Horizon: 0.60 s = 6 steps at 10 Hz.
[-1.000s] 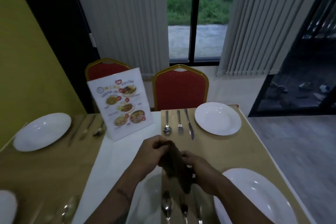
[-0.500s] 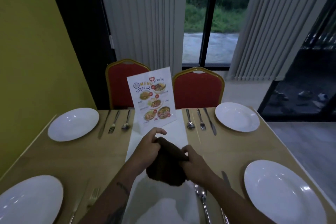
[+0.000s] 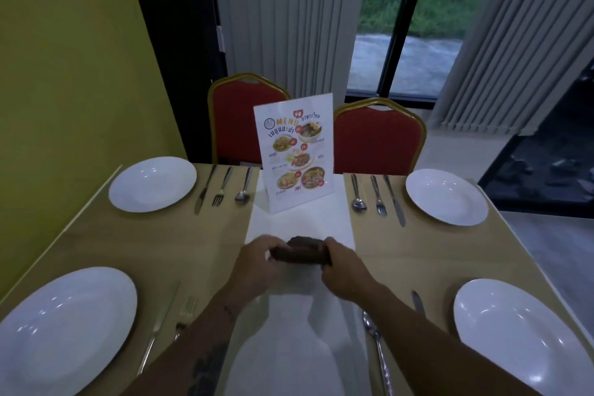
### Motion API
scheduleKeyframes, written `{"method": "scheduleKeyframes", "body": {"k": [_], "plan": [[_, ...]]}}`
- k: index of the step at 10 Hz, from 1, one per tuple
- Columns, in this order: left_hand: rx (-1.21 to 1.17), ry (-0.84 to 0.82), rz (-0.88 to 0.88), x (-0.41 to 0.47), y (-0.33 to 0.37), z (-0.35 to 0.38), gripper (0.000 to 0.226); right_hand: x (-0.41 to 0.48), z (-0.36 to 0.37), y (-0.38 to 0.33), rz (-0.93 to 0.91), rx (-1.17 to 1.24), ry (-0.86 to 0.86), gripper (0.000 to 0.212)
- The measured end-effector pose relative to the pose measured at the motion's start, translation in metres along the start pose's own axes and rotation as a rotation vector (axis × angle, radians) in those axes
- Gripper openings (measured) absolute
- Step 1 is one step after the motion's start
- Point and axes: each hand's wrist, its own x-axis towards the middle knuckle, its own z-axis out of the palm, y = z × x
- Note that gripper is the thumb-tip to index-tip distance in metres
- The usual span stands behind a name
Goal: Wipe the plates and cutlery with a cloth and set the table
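— Fingers (image 3: 273, 246) of the left hand (image 3: 257, 262) are curled on one end of the cloth (image 3: 297, 253). What about the other side?

— Same thing. The right hand (image 3: 345, 270) is closed on the other end. So two hands hold one dark brown cloth between them.

— Where is the cloth?

— Over the white runner (image 3: 299, 222) in the middle of the table (image 3: 96, 244). I cannot tell if it touches the runner or is just above it.

— How many plates?

— Four white ones. One far left (image 3: 152, 184), one far right (image 3: 446, 196), one near left (image 3: 66, 328), one near right (image 3: 520, 337).

— And the cutlery?

— By the far left plate there are three pieces: a knife (image 3: 204, 190), a fork (image 3: 221, 188) and a spoon (image 3: 243, 186). By the far right plate there are three too: a spoon (image 3: 357, 193), a fork (image 3: 377, 196) and a knife (image 3: 395, 201).

— And close to us?

— On the near left I see a knife (image 3: 157, 328) and a fork (image 3: 185, 315). On the near right I see a spoon (image 3: 374, 344) and the tip of a knife (image 3: 418, 300). The arm hides the rest.

— What stands past the cloth?

— One menu (image 3: 295, 157), upright on the runner. Behind it are two red chairs (image 3: 379, 138) with gold edges.
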Motion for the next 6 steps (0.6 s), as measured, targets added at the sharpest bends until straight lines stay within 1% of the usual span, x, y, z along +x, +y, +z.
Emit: {"method": "scheduleKeyframes", "body": {"k": [1, 2, 3, 4, 5, 6], "plan": [[0.223, -0.281, -0.074, -0.033, -0.033, 0.011, 0.053, -0.016, 0.031, 0.025, 0.023, -0.151, -0.184, 0.035], [0.351, -0.324, -0.084, -0.047, -0.054, 0.023, 0.050, -0.032, 0.049, 0.036, -0.020, -0.256, -0.202, 0.049], [0.402, -0.272, -0.037, -0.037, -0.052, 0.026, 0.044, -0.034, 0.046, 0.037, -0.036, -0.271, -0.209, 0.057], [0.455, -0.280, -0.033, -0.019, -0.045, 0.021, 0.037, -0.025, 0.038, 0.035, -0.012, -0.196, -0.229, 0.042], [0.426, -0.296, -0.062, 0.002, -0.033, 0.015, 0.033, -0.012, 0.023, 0.027, -0.017, -0.211, -0.196, 0.026], [0.398, -0.282, -0.069, 0.021, -0.020, 0.006, 0.032, 0.000, 0.003, 0.020, -0.017, -0.201, -0.172, 0.039]]}}
